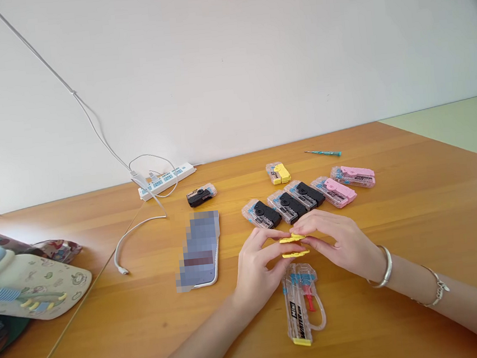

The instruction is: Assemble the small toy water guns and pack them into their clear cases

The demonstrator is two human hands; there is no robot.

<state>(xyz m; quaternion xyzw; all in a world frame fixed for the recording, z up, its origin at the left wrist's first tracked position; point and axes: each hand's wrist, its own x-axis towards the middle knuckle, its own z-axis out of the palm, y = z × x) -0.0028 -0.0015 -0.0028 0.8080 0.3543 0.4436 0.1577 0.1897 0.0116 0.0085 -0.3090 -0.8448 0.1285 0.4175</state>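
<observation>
Pale plain wall (227,62) at rear; wooden tabletop (429,228) fills the lower view. Left hand (253,267) and right hand (341,239) meet right of centre, fingers narrowed, both pinching the yellow pieces. Cream printed container (58,281) at left edge. White power strip (169,182) near the wall, cable plugged in. Phone (201,253) flat, left of the hands. Clear water gun (292,292), yellow-tipped with red trigger, flat on the table just nearer than the fingertips. Beyond the hands: three black folded units (288,207), two pink folded units (336,192), one yellow folded unit (279,173); lone black unit (200,195) beyond the phone. Teal-handled screwdriver (324,152) farthest back. Yellow pieces (295,254): two, thin, one above the other, between both hands' fingertips; contact between them unclear
</observation>
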